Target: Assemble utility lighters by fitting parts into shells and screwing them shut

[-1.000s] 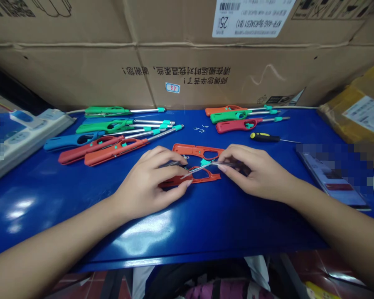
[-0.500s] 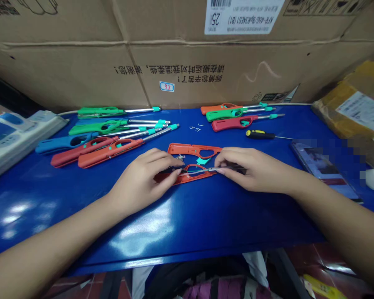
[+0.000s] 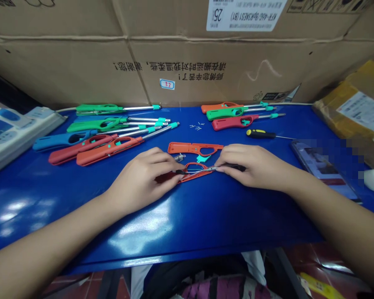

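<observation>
Near the middle of the table an orange lighter shell half point(image 3: 197, 173) lies under my fingers. My left hand point(image 3: 149, 172) is closed over its handle end, pinching a small black part point(image 3: 182, 171) with thin wires running from it. My right hand point(image 3: 247, 166) grips a thin piece point(image 3: 237, 167), dark at its right end and silver at its left tip, which meets the wires over the trigger loop. Behind them lies the other orange shell half point(image 3: 183, 148). Between the halves are a turquoise trigger point(image 3: 203, 158) and a small clear-and-metal part point(image 3: 179, 158).
Several assembled lighters point(image 3: 109, 150) lie at the left, and 3 more point(image 3: 233, 122) at the back right. Beyond are tiny white pieces point(image 3: 195, 126), a screwdriver point(image 3: 262, 133), a phone point(image 3: 324, 170), a power strip point(image 3: 21, 133) and a large cardboard box point(image 3: 180, 54).
My left fingers have shifted slightly right along the shell, and more of the clear-and-metal part shows. My right hand stays almost in place, still holding the thin piece.
</observation>
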A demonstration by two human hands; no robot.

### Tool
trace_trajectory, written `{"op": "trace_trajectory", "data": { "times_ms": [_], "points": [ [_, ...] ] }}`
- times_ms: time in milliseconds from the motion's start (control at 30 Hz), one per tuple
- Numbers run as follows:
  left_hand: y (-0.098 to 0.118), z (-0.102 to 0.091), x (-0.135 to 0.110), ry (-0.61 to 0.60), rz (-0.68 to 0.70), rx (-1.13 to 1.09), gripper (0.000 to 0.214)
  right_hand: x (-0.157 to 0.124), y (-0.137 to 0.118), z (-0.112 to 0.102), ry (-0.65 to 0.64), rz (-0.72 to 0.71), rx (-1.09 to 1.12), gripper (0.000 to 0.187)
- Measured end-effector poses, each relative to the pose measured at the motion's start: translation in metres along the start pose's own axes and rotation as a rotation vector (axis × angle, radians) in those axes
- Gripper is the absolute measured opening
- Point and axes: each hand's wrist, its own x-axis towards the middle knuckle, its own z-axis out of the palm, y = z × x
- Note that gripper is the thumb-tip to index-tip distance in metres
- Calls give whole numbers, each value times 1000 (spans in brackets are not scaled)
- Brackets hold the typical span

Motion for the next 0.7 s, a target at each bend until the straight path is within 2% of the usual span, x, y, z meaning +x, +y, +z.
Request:
{"op": "trace_trajectory", "data": {
  "times_ms": [467, 700],
  "points": [
    [4, -1, -1, 47, -6, -7, 24, 1, -2, -3, 63, -37, 51, 14],
    [4, -3, -1, 53, 84, 32, 22, 0, -1, -9, 97, -81, 82, 12]
  ]
}}
